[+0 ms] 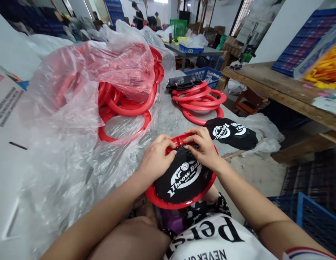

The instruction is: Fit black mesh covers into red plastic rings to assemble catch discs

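Note:
A red plastic ring (181, 201) lies at the table's near edge with a black mesh disc (184, 177) printed "Throw Ball" stretched over it. My left hand (156, 157) curls its fingers over the far left rim, pressing the mesh there. My right hand (202, 147) pinches the mesh edge at the far rim, fingers bent. A pile of loose black mesh discs (231, 133) sits just right of my right hand.
A stack of bare red rings (200, 101) lies further back. A big clear plastic bag (76, 108) full of red rings (124, 104) fills the left. A wooden bench (279, 90) stands right, blue crates (314, 216) on the floor. People work far back.

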Available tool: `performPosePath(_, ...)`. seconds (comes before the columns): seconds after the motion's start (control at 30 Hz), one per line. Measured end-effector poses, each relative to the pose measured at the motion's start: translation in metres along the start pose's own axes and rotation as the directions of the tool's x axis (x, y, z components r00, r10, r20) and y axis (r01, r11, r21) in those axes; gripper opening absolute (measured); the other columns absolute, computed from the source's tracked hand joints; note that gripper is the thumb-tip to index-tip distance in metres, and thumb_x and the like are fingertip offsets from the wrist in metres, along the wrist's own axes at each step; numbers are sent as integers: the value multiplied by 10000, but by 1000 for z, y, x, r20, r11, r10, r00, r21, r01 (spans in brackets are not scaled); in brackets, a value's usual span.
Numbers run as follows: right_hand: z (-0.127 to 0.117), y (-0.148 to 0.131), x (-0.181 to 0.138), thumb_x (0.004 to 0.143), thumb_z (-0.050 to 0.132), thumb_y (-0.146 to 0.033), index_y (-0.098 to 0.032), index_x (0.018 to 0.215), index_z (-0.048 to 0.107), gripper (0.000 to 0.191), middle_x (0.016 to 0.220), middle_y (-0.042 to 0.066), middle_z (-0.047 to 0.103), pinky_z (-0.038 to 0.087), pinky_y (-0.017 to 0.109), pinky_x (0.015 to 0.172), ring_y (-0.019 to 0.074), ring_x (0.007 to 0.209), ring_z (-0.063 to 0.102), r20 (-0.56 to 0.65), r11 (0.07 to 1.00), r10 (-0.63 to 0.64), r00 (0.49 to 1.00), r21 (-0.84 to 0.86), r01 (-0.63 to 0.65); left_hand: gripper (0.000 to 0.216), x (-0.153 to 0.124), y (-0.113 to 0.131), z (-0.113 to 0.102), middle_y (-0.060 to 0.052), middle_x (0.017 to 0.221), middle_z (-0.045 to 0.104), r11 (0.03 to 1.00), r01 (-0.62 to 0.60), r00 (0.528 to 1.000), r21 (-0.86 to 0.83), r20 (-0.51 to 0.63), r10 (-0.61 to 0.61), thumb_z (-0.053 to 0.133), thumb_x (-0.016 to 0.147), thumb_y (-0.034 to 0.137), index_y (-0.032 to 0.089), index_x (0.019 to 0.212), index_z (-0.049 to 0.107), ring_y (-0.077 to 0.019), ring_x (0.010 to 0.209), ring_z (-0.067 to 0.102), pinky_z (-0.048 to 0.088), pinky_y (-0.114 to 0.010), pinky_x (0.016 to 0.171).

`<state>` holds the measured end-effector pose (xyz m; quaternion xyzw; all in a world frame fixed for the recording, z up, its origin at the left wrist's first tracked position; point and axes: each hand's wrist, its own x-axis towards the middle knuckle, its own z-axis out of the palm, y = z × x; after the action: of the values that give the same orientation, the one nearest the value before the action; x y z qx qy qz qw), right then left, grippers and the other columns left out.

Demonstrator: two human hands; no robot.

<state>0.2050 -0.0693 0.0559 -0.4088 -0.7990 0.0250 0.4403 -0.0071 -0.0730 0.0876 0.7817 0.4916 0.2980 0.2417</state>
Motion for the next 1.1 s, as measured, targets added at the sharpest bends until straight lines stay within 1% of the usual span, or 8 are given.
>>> performPosePath(0.13,14,10,2,903,667,-258,-260,989,701,93,1184,74,654,447,515,1007,280,1119,552,97,995,91,991,31,-95,61,10,-20,9,-38,1082,667,993,65,998,-99,5,-65,639,778,150,202,799,661,-222,1035,652,498,-394,980)
performPosePath(0.2,18,13,7,873,667,-213,-246,1003,708,140,1184,77,640,440,514,1022,280,1134,543,177,989,121,977,60,-133,49,15,-29,13,-33,1008,671,985,90,996,-149,12,-90,642,759,152,198,748,656,-212,997,653,496,-378,965)
performPosePath(0.3,21,15,20,806,692,-170,-224,983,713,187,1241,83,616,414,519,1064,288,1186,523,330,978,149,932,87,-187,47,21,-41,17,-24,927,670,971,127,992,-200,31,-123,639,739,169,195,704,655,-201,942,654,498,-358,930)
performPosePath(0.37,24,16,30,782,715,-172,-216,926,712,151,1299,84,602,392,529,1086,299,1227,506,422,975,149,894,86,-203,45,25,-46,19,-22,917,672,967,131,991,-219,39,-125,633,733,182,196,698,658,-201,939,652,498,-351,922)
performPosePath(0.47,29,21,39,783,727,-168,-211,837,700,74,1283,77,631,390,535,1075,298,1214,521,491,970,157,857,89,-228,47,30,-50,23,-25,927,675,962,136,991,-236,43,-129,621,732,199,196,700,655,-202,946,649,497,-349,919)
performPosePath(0.7,39,38,35,821,729,-181,-209,773,670,81,1187,48,680,399,486,1056,242,1133,593,463,885,212,861,282,-370,51,35,-53,26,-12,896,671,963,169,985,-211,82,-155,595,763,218,199,726,624,-187,886,626,477,-332,863)
performPosePath(0.93,47,39,30,834,717,-168,-213,767,679,90,1143,36,694,394,472,1033,239,1089,601,418,888,264,869,246,-388,65,37,-54,26,17,759,634,945,256,965,-204,114,-237,590,756,230,193,704,600,-154,742,575,438,-290,735)
performPosePath(1.1,51,39,30,829,721,-175,-216,754,682,94,1112,32,698,400,469,1022,241,1074,600,412,887,291,863,222,-405,49,38,-61,31,11,754,666,906,320,947,-277,89,-307,618,718,241,193,707,619,-168,779,609,471,-300,789)
